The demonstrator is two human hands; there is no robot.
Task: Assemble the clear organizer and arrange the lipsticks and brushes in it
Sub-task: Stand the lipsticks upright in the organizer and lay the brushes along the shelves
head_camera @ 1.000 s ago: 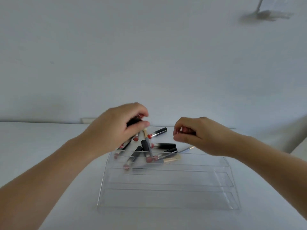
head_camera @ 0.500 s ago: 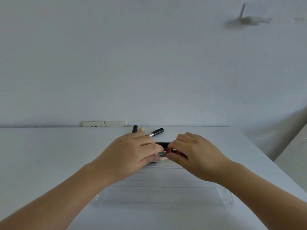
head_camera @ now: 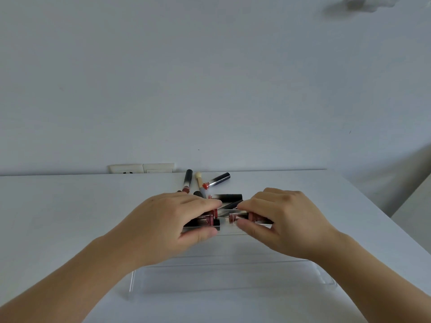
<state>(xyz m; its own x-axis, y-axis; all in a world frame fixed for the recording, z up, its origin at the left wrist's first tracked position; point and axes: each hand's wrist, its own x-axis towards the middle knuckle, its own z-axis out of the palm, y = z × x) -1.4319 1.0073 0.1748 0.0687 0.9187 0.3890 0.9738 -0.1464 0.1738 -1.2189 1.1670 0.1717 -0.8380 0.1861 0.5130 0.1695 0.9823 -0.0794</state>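
Observation:
A clear stepped organizer [head_camera: 233,279] lies on the white table in front of me. My left hand [head_camera: 172,220] is closed on a few black lipsticks [head_camera: 205,221] with reddish ends at the organizer's back tier. My right hand [head_camera: 279,220] pinches a clear reddish lipstick [head_camera: 240,216] lying sideways there. Behind the hands lie more lipsticks [head_camera: 187,180], [head_camera: 218,179] and a brush [head_camera: 199,180] with a cream tip. My fingers hide the middle of the pile.
A white wall socket plate [head_camera: 142,168] sits at the table's back edge against the wall. The table's right edge [head_camera: 382,213] runs diagonally beside my right arm. A blurred object [head_camera: 359,4] hangs on the wall at the top right.
Both hands came down from above the pile to the organizer's back tier and drew apart slightly, each holding lipsticks. The camera tilted, showing more of the loose pile behind.

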